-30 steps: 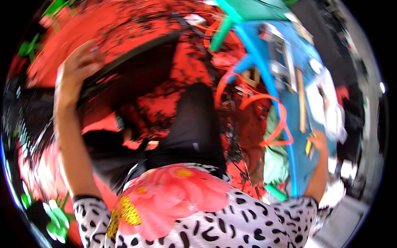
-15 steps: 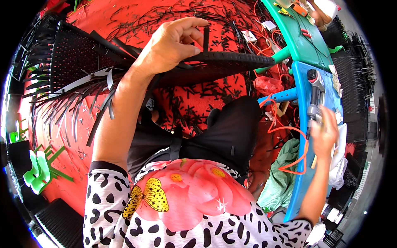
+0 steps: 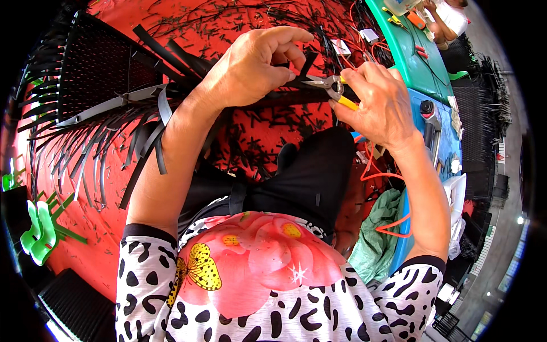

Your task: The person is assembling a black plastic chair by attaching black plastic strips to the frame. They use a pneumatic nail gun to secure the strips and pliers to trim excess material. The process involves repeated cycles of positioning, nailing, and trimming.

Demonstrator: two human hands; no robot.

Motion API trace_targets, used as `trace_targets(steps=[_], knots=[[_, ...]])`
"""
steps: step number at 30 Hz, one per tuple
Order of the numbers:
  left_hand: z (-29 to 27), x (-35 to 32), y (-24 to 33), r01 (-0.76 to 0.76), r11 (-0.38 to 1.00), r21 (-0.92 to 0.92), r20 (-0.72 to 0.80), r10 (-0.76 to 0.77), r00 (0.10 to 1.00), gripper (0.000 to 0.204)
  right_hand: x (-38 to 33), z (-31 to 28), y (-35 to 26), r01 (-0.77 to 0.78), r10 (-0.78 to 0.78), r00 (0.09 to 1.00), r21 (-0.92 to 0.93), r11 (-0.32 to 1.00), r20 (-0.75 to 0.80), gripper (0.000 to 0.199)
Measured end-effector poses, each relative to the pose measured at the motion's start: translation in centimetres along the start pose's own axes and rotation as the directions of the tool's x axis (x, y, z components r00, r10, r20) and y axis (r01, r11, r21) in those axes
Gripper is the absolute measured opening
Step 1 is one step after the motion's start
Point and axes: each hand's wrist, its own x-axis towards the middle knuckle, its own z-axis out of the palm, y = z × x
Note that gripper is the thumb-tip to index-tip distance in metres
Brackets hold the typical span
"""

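Note:
My left hand (image 3: 250, 68) is raised over a black woven panel (image 3: 99, 68), thumb and curled fingers at a short black strip (image 3: 308, 64) that stands up from the panel's edge. The strip seems pinched there, though the fingers partly hide the grip. My right hand (image 3: 376, 102) is closed around yellow-handled pruning shears (image 3: 330, 84). Their blades point left, close by the strip and my left thumb. Many loose strip ends hang from the panel beside my left forearm, with a grey band (image 3: 108, 105) along its edge.
Black strip offcuts litter the red floor (image 3: 256, 128). On the right stand a blue table (image 3: 407, 251) with a black-and-silver power tool (image 3: 431, 122), and a green table (image 3: 407, 51). An orange hose (image 3: 393, 229) hangs by a green sack (image 3: 376, 231). Another person (image 3: 450, 23) is at the upper right.
My right hand has come from the blue table to the panel's edge and now holds the pruning shears. My left hand has shifted slightly right along the edge.

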Motion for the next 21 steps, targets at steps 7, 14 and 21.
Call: trace_targets(steps=[7, 14, 21], knots=[[-0.1, 0.0, 0.6, 0.015, 1.0, 0.003, 0.033, -0.015, 0.999, 0.059, 0.8, 0.3, 0.4, 0.079, -0.078, 0.997, -0.076, 0.994, 0.01, 0.03], [-0.2, -0.2, 0.6, -0.021, 0.996, 0.082, -0.045, 0.025, 0.999, 0.054, -6.4, 0.5, 3.3, -0.345, 0.36, 0.931, 0.182, 0.921, -0.057, 0.029], [-0.3, 0.0, -0.2, -0.065, 0.996, 0.067, -0.06, 0.069, 0.996, 0.043, -31.0, -3.8, 13.3, -0.835, 0.941, 0.283, -0.435, 0.336, 0.184, 0.053]])
